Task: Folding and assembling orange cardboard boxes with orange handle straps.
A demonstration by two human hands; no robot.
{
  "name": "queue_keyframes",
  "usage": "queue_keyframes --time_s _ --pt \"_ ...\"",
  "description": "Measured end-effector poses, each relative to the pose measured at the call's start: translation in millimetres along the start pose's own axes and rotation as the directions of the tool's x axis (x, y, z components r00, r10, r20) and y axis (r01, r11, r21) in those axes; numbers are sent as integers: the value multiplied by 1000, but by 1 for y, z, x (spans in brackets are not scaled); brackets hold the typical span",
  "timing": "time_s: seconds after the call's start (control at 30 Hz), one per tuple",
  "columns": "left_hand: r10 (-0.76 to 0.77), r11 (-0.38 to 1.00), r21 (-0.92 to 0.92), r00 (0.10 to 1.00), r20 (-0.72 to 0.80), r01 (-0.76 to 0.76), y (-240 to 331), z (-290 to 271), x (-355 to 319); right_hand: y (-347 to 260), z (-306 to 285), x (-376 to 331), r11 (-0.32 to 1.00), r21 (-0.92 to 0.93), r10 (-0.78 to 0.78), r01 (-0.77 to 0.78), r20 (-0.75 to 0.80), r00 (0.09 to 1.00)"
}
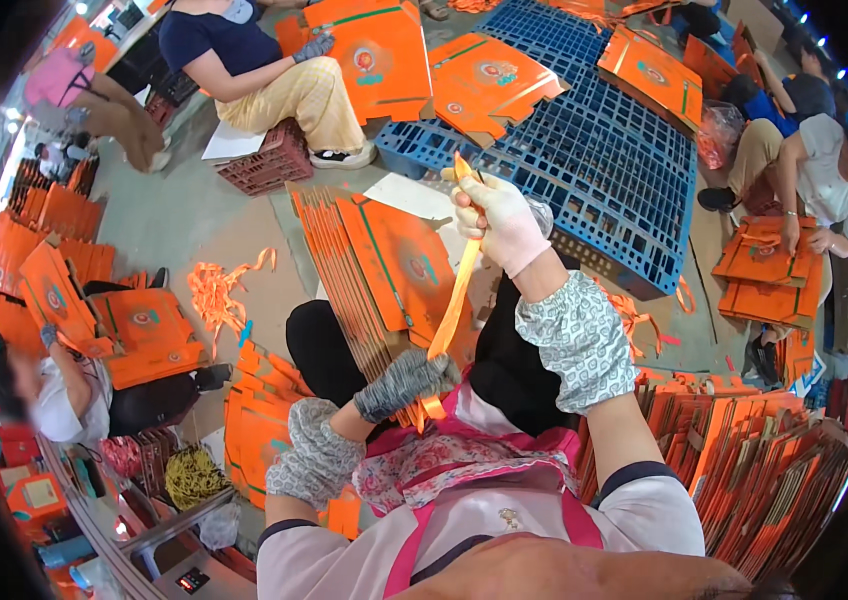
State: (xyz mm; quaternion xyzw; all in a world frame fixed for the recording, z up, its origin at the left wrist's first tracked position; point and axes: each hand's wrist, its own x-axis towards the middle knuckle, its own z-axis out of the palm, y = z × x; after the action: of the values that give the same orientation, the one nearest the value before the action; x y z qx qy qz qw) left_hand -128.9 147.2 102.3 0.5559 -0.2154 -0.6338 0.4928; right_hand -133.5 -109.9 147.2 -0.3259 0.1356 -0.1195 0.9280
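An orange ribbon point(461, 285) is stretched upward between my two hands. My right hand point(502, 220), in a white glove, is closed around its upper part, and a short tip pokes out above the fist. Lower down, my left hand point(406, 385), in a grey glove, grips the ribbon near my lap, with an end hanging below. Behind the ribbon, a stack of flat orange cardboard box blanks point(394, 255) leans between my knees. The left hand is against the near edge of this stack, partly hiding it.
A blue plastic pallet point(614, 160) bearing orange blanks lies ahead. Loose ribbons point(219, 300) are heaped on the floor at left. A packed row of blanks point(744, 460) stands at my right. Co-workers sit ahead, left and right; the person at right point(824, 180) handles orange cardboard.
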Motion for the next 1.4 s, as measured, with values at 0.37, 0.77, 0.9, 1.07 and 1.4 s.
queue_keyframes --time_s 0.37,0.77,0.9,1.07,1.4 --pt "-105 828 560 985 136 11 -24 -9 2 18 -26 23 1000 -22 -1 -1 -86 996" --pt "479 854 491 629 -613 -172 13 -158 79 18 -38 18 898 -409 -292 162 -277 916" --pt "391 745 619 589 -707 249 17 -178 106 27 -33 17 825 -555 -285 108 -244 927" --pt "458 378 774 624 -633 507 52 -139 107 26 -35 12 825 -557 -260 93 -228 938" --pt "567 472 773 526 -634 424 43 -155 145 21 -25 5 866 -495 -236 72 -279 931"
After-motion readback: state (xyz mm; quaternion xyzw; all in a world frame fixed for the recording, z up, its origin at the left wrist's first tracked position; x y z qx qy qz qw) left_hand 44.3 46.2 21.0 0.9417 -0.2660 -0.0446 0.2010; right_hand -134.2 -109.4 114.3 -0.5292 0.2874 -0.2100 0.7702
